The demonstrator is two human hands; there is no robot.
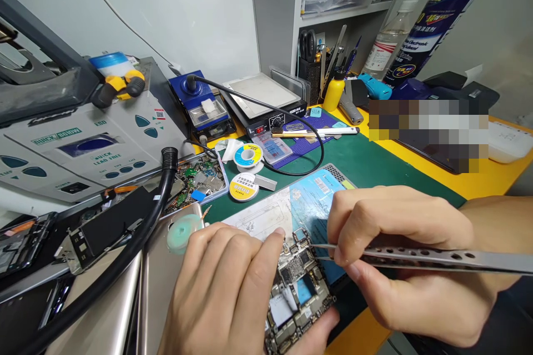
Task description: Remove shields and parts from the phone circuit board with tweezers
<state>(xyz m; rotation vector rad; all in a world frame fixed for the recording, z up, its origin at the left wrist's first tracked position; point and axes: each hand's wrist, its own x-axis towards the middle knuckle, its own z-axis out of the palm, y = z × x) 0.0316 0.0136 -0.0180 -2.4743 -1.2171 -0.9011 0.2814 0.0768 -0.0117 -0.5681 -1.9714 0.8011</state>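
Observation:
My left hand [227,294] grips an opened phone with its circuit board [297,294] bare, thumb below and fingers curled over its left side. My right hand [400,255] is closed on metal tweezers [416,256]. Their tips reach left to the upper part of the board, just right of my left fingertips. The phone lies over a blue-and-white flat panel [300,205] on the green mat [375,166].
A hot-air station [75,144] with a black hose [137,244] stands at left. Solder reels [247,155], a parts tray [200,177], a blue soldering stand [200,102] and a heating plate [266,94] sit behind. Tool holder [310,66], bottles and spray can [437,16] at the back right.

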